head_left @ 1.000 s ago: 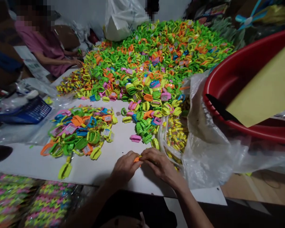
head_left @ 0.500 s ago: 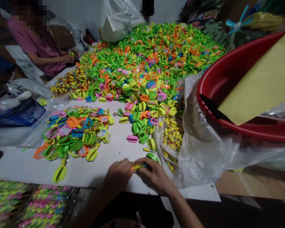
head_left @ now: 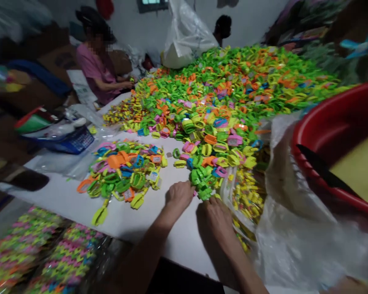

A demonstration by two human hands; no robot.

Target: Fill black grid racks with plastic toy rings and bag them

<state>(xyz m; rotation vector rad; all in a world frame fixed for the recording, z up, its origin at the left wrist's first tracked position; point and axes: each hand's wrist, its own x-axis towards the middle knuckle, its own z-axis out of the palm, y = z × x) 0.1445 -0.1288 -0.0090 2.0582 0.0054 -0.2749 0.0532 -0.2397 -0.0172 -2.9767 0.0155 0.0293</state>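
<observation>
Your left hand (head_left: 179,195) and your right hand (head_left: 213,220) are apart on the white surface (head_left: 171,232), both at the near tip of the big heap of colored plastic rings (head_left: 221,106). The fingers of your left hand (head_left: 187,192) reach toward the green plastic rings (head_left: 200,181) at that tip, while those of your right hand (head_left: 209,204) are right below them and seem to touch them. Both hands are turned knuckles-up and the view of your palms is poor, so you can't tell from here whether either hand is closed on a ring or empty. A smaller pile of rings (head_left: 122,175) lies on the surface to your left. To your right, a clear plastic bag (head_left: 282,232) holds small yellow pieces (head_left: 248,196), and beyond it sits a red basin (head_left: 340,108) with a yellow card (head_left: 363,175) and a black strip (head_left: 320,171) inside. Packs of woven multicolored strips (head_left: 69,257) lie at lower left. Across the surface, a co-worker in a pink shirt (head_left: 95,69) has both hands at the far edge of the heap.
</observation>
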